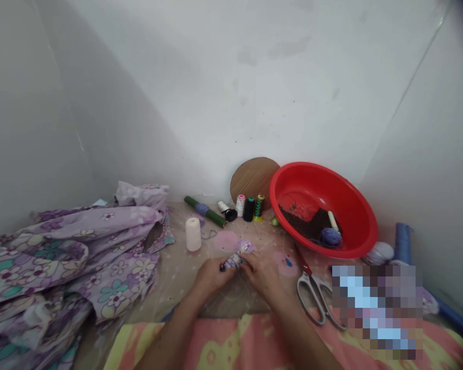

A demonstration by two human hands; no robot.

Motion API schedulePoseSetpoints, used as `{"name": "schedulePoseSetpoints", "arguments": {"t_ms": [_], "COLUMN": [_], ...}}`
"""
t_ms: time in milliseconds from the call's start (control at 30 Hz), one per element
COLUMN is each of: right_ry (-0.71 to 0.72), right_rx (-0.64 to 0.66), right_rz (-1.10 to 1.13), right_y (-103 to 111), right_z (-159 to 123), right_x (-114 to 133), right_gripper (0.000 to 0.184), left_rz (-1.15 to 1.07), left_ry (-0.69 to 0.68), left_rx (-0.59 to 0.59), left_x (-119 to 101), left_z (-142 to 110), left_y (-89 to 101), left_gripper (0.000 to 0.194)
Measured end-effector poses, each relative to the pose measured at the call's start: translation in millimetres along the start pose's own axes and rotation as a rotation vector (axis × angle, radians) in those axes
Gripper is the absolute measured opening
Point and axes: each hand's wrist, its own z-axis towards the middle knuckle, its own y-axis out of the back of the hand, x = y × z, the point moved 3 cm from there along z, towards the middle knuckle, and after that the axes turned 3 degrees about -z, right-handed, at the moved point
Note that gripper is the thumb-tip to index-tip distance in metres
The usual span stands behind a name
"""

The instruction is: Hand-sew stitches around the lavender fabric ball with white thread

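Observation:
My left hand (212, 273) and my right hand (263, 271) meet over a small rolled piece of purple flowered cloth (239, 254) on the table. Both hands pinch it, the left at its near end, the right along its side. A white thread cone (193, 234) stands just left of the hands. Scissors (313, 292) with grey handles lie to the right of my right hand.
A red basin (353, 205) with thread and dark scraps sits at the back right. Several thread spools (249, 208) and a green tube (206, 211) line the wall, by a cardboard disc (251, 176). Purple flowered fabric (73, 252) is heaped at left.

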Motion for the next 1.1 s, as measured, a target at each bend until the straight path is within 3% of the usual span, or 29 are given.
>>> {"name": "schedulePoseSetpoints", "arguments": {"t_ms": [167, 333, 467, 1100], "right_ry": [-0.055, -0.238, -0.297, -0.364], "right_rx": [-0.046, -0.228, -0.337, -0.513], "right_rz": [0.090, 0.325, 0.384, 0.461], "right_y": [-2.0, 1.4, 4.4, 20.1], "right_z": [0.4, -0.5, -0.6, -3.8], "right_x": [-8.5, -29.2, -36.6, -32.0], "right_gripper": [0.019, 0.024, 0.027, 0.020], "left_rz": [0.003, -0.026, -0.042, -0.151], "left_ry": [-0.011, -0.012, -0.001, 0.100], "left_rx": [-0.002, 0.015, 0.017, 0.065], "left_x": [2.1, 2.0, -1.1, 10.1], "left_z": [0.9, 0.8, -0.5, 1.6], "left_y": [-0.7, -0.5, 2.2, -4.1], "left_gripper": [0.036, 0.033, 0.038, 0.047]}}
